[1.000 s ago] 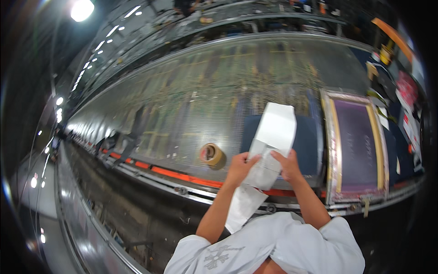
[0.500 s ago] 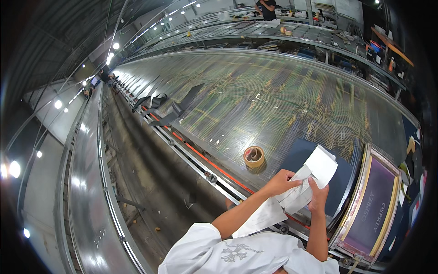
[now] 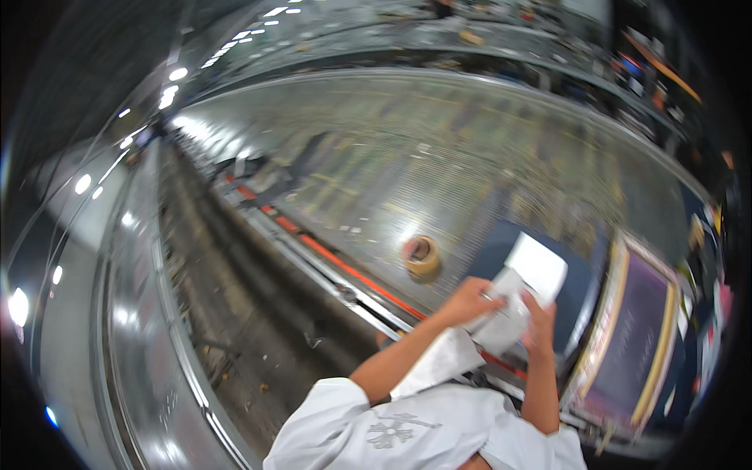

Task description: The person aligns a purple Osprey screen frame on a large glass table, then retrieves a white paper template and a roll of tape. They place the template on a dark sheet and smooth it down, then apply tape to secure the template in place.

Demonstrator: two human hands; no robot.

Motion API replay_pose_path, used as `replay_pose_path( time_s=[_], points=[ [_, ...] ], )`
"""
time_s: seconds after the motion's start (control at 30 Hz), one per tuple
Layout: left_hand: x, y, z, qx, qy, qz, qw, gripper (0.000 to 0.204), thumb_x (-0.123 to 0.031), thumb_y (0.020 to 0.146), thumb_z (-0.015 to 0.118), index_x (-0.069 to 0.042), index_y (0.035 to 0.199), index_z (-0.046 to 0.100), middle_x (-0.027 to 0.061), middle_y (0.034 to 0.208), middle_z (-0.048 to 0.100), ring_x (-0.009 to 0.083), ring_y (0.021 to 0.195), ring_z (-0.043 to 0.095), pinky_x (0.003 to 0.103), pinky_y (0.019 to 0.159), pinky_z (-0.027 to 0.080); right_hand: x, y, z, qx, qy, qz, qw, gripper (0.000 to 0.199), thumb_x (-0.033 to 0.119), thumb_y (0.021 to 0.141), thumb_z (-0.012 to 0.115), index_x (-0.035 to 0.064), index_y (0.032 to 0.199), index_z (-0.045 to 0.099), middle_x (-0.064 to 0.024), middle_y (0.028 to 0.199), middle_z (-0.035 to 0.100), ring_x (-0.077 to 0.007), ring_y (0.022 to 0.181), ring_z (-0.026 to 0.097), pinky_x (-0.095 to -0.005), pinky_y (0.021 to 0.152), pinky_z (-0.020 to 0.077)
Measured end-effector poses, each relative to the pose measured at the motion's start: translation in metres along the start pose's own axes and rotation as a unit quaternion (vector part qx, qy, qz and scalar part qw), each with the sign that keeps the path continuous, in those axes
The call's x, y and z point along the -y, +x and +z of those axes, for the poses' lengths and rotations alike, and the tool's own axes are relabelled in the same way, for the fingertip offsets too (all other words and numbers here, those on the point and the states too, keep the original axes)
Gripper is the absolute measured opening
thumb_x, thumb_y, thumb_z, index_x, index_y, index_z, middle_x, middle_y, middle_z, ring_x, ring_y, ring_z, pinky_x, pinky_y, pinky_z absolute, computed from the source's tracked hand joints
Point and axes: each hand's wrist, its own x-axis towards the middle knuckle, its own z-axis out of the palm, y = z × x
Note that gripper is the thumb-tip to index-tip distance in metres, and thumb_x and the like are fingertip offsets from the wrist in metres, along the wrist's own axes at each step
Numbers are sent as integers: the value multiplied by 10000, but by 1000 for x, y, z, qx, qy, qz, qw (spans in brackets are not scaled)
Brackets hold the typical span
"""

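- While the view tilted and blurred at its edges, the head camera showed both hands at a white folded paper strip [image 3: 540, 266], over the near edge of a long printing table [image 3: 368, 149].
- The left hand [image 3: 472, 301] had its thumb and fingers closed on the strip's left side; the right hand [image 3: 538, 325] was closed on the right side, its thumb on top. Neither was free.
- The strip's upper end, bright and flat, reached over a navy-blue panel [image 3: 492, 257]; whether it touched the panel could not be told. A white lower flap [image 3: 442, 362] slanted toward the white T-shirt [image 3: 392, 429]; blur hid how it joined on.
- Just left of the panel stood a tan tape roll [image 3: 423, 257], apart from both hands. To the right lay a wooden-framed printing screen [image 3: 631, 345] with purple mesh, also untouched.
- As far as could be judged, the work was partway: the strip was in hand and partly opened out, its creases not yet flattened. It had not been set down or let go, and no tape showed on it.
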Motion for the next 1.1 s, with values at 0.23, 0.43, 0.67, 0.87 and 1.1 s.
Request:
replay_pose_path(
  time_s=[0.23, 0.43, 0.67, 0.87, 1.1],
  points=[
    [-11, 10, -3, -18, -166, -86, 982, 266, -219, 902, 767, 19, 1017, 740, 43, 871, 731, 80, 782, 634, 269, 696, 516, -2, 32, 15, 15, -25, -13, 999, 389, 24, 811, 801, -32, 1165, 651, -110, 1082, 710, -171, 965, 683, -325, 842, 563],
    [-8, 23, 8, -13, -200, -92, 975, 250, -189, 905, 767, 26, 1026, 730, 46, 877, 726, 68, 781, 629, 257, 679, 517, -3, 38, -2, -2, -41, 6, 999, 361, 84, 852, 777, -29, 1169, 647, -112, 1079, 709, -165, 949, 684, -324, 831, 560],
    [8, 23, 0, -14, -148, -85, 985, 264, -188, 896, 770, 24, 1048, 728, 65, 906, 742, 89, 785, 650, 278, 693, 526, 1, 41, 4, 34, -57, 20, 998, 323, 154, 908, 734, -12, 1175, 661, -97, 1080, 711, -158, 968, 672, -319, 846, 543],
    [-72, 0, -25, -201, 227, 84, 949, 164, -173, 901, 722, -52, 1012, 732, 96, 853, 743, 195, 730, 703, 329, 632, 520, 29, 80, 39, 219, -101, -30, 970, 360, 191, 924, 729, 1, 1220, 652, -157, 1171, 697, -198, 1017, 679, -359, 909, 543],
    [-129, 29, 16, -174, 549, 131, 807, 79, -141, 832, 704, -90, 846, 645, 82, 800, 665, 258, 692, 707, 373, 583, 545, 13, 136, 7, 274, 105, 39, 955, 567, 373, 996, 617, 37, 1418, 444, -199, 1277, 649, -257, 1082, 664, -421, 957, 537]
  ],
)
